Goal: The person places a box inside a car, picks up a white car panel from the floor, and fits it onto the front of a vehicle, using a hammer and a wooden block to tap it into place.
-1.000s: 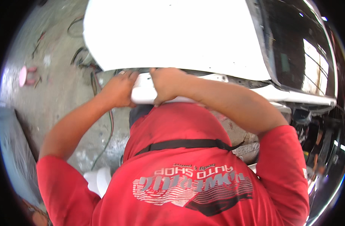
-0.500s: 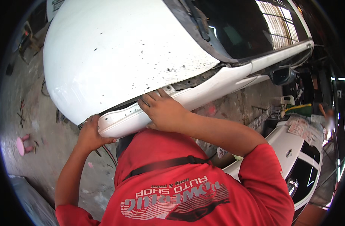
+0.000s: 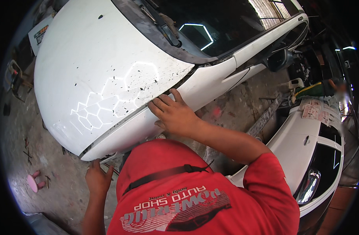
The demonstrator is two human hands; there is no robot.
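A white car fender [image 3: 134,127] lies along the side of the white hood [image 3: 93,58], with a narrow dark gap between them. My right hand [image 3: 173,113] grips the fender's upper edge, its fingers over the top beside the hood and its thumb lower on the outer face. At the fender's front tip is my left hand [image 3: 98,176], fingertips up against the lower edge and thumb held apart. The ends of its fingers are partly hidden there. Dark specks are scattered over the hood.
Beyond the hood are the windshield [image 3: 211,31] and a wiper arm [image 3: 164,29]. A side mirror [image 3: 280,59] juts out to the right. Another white car [image 3: 281,152] stands behind on the right. A pink stool [image 3: 33,181] is on the concrete floor at left.
The fender has swung in against the hood, narrowing the wide gap. My left hand has moved lower and loosened from around the front end. My right hand still holds the upper edge.
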